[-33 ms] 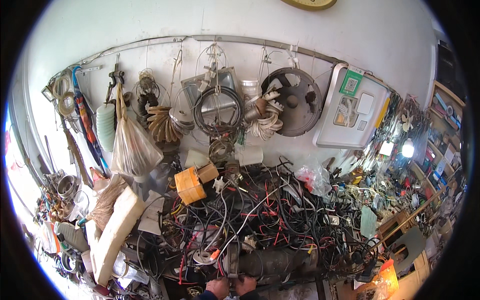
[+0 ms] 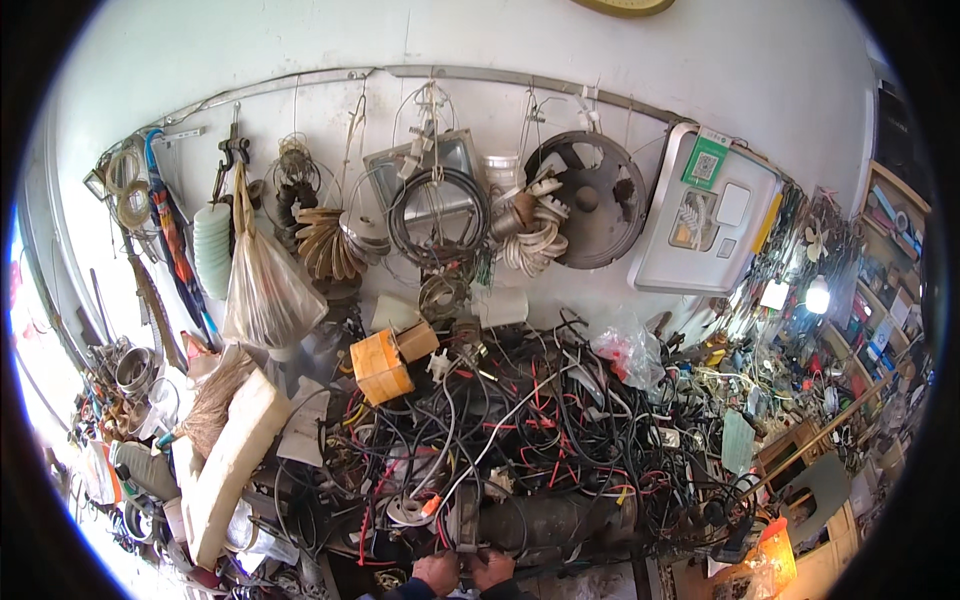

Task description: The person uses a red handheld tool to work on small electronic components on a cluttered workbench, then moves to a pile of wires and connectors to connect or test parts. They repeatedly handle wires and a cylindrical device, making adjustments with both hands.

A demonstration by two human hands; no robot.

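Note:
At the lower edge, my left hand [image 2: 437, 573] and my right hand [image 2: 492, 570] are close together, knuckles up. Both have their fingers curled in against the near side of a dark, dirty metal cylinder [image 2: 555, 525] that lies on its side, near its left end. That end has a wider metal flange [image 2: 464, 522]. Whatever the fingers grip is too small or hidden to make out. Red and black wires run down to the left hand. Just beyond it are an orange-tipped grey cable [image 2: 431, 506] and a pale round disc [image 2: 406, 512].
A tangle of black and red cables [image 2: 530, 420] heaps up behind the cylinder. An orange-yellow box [image 2: 381, 368] sits on it. At left lean a long foam block [image 2: 238, 465] and a brush [image 2: 217, 410]. Wire coils [image 2: 437, 220] hang on the wall; a lit bulb [image 2: 817, 296] hangs at right.

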